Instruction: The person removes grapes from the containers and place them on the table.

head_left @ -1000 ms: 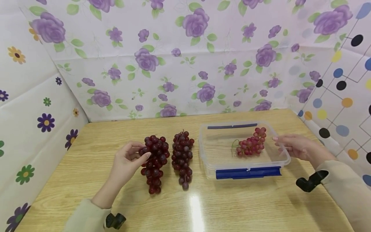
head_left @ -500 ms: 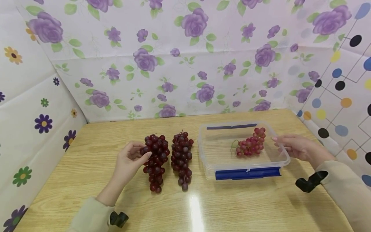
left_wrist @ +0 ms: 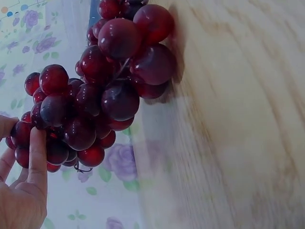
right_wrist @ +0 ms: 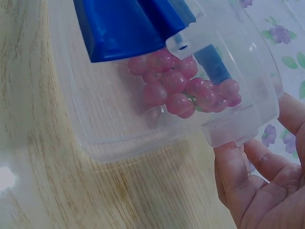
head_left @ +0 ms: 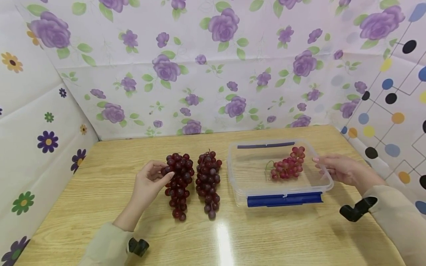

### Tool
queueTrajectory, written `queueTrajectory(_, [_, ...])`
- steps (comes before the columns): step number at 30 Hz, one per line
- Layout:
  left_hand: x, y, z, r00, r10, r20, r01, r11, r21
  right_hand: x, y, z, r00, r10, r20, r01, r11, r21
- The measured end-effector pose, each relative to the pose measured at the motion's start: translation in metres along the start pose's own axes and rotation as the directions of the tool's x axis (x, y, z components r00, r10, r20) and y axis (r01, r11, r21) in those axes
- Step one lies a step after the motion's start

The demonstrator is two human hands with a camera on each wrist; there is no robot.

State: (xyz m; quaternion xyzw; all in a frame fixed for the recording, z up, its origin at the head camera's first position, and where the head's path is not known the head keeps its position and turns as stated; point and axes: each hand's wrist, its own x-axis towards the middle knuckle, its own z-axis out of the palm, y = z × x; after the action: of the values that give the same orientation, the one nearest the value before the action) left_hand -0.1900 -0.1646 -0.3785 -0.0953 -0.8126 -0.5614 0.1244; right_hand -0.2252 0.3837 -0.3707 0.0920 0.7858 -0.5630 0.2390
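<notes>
In the head view my left hand (head_left: 149,181) pinches the upper part of a dark red bunch of grapes (head_left: 179,173) between thumb and fingers. Its lower tip hangs toward the table front. In the left wrist view, fingers (left_wrist: 37,160) press into the round grapes (left_wrist: 81,109). Just right of it lies a second dark bunch of grapes (head_left: 208,177). My right hand (head_left: 342,170) grips the right edge of a clear plastic box (head_left: 234,184), its thumb over the rim and fingers (right_wrist: 231,167) under the lip. Inside the box rests a smaller pink bunch of grapes (head_left: 287,168).
A blue latch flap (head_left: 284,199) hangs along the box's front, and another blue strip (head_left: 266,145) runs along its back. The wooden table (head_left: 110,177) meets a flowered cloth (head_left: 199,85) at the back, with patterned cloths on both sides.
My left hand and the dark grapes it pinches have shifted slightly right, bringing the bunch's lower end closer to the second bunch. The right hand and box stay put.
</notes>
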Motion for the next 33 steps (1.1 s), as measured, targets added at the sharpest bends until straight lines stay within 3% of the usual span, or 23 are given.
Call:
queueTrajectory(18, [0.016,-0.013,0.008,1.000,-0.026,-0.009,0.026,1.000,0.002,0.001,0.002,-0.001,1.000,0.003,0.024,-0.003,1.000,-0.002])
queueTrajectory(25, [0.019,-0.020,0.010,1.000,-0.007,0.001,0.007,1.000,-0.019,0.001,0.001,0.000,1.000,0.004,0.030,-0.004,1.000,0.006])
queueTrajectory(33, [0.022,-0.025,0.013,0.999,-0.042,0.010,0.043,0.999,-0.005,0.001,0.002,0.000,0.999,0.003,0.033,-0.004,1.000,0.009])
